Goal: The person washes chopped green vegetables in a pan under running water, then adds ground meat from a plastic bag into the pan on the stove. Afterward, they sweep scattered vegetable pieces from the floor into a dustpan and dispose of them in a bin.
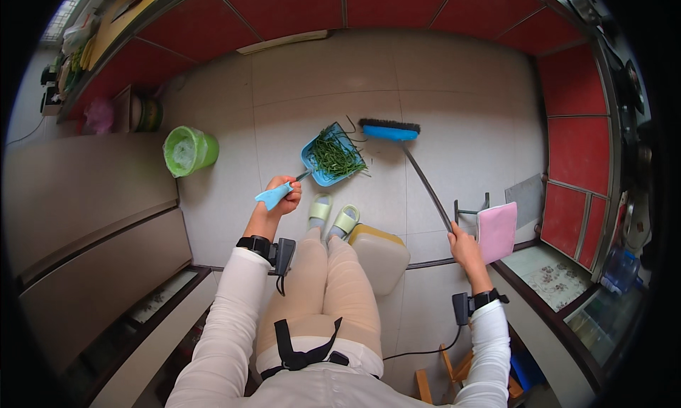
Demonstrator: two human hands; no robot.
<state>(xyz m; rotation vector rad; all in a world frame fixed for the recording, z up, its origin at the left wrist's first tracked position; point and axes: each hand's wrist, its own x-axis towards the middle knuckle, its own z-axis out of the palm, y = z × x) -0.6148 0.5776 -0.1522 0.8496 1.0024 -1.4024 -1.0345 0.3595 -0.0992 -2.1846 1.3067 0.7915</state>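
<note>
My left hand is closed around the light blue handle of a dustpan. The blue dustpan rests on the tiled floor beyond my feet and holds a heap of green vegetable trimmings; some thin stems stick out over its edge. My right hand grips the dark pole of a broom. The broom's blue head with black bristles lies on the floor just right of the dustpan, apart from it. A few small scraps lie between the two.
A lime green waste bin with a clear liner stands at left. Near my feet is a beige stool; a pink-topped seat stands at right. Red cabinets line the far side and right. A large brown appliance or cabinet is at left.
</note>
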